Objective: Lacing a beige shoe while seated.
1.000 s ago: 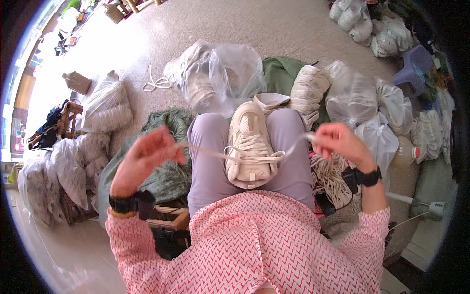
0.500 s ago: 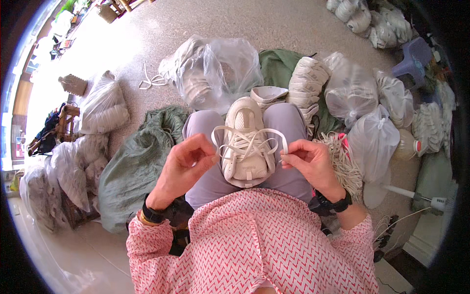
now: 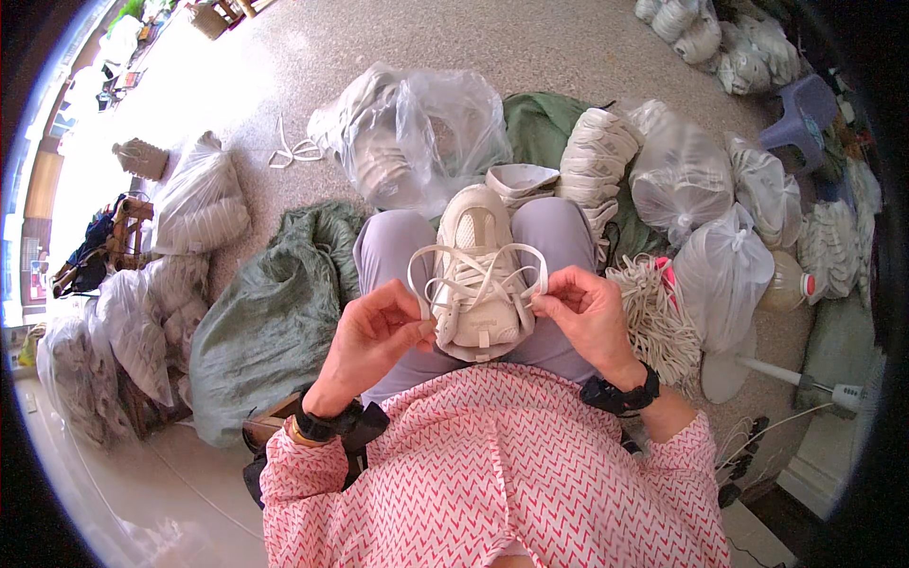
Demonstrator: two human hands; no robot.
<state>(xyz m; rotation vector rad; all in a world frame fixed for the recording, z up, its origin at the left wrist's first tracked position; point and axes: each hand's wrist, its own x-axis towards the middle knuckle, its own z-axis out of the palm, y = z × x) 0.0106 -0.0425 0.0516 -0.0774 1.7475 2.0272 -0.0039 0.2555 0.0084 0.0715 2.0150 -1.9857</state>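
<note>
A cream sneaker point(image 3: 480, 325) rests between my knees, its toe pointing away from me. White shoelaces point(image 3: 476, 275) cross loosely over its front, and one end loops out to each side. At the shoe's left edge, my left hand point(image 3: 377, 343) pinches one lace end between thumb and fingers. My right hand point(image 3: 585, 317) pinches the other end by the shoe's right edge. Just past the toe sits another pale shoe piece point(image 3: 521, 180). To the right of my right hand lies a bundle of white laces point(image 3: 653, 308) with a pink band.
Beyond my knees stand a clear bag of shoe parts point(image 3: 417, 133) and a stack of pale uppers point(image 3: 598, 161). A green sack point(image 3: 265, 322) lies on the left near more filled bags point(image 3: 199, 204). Tied bags point(image 3: 720, 275) and a purple stool point(image 3: 803, 118) are at the right.
Both hands have drawn inward toward the shoe and closer to my body, each keeping its lace end. The side loops now stand narrower. The shoe stays between my knees.
</note>
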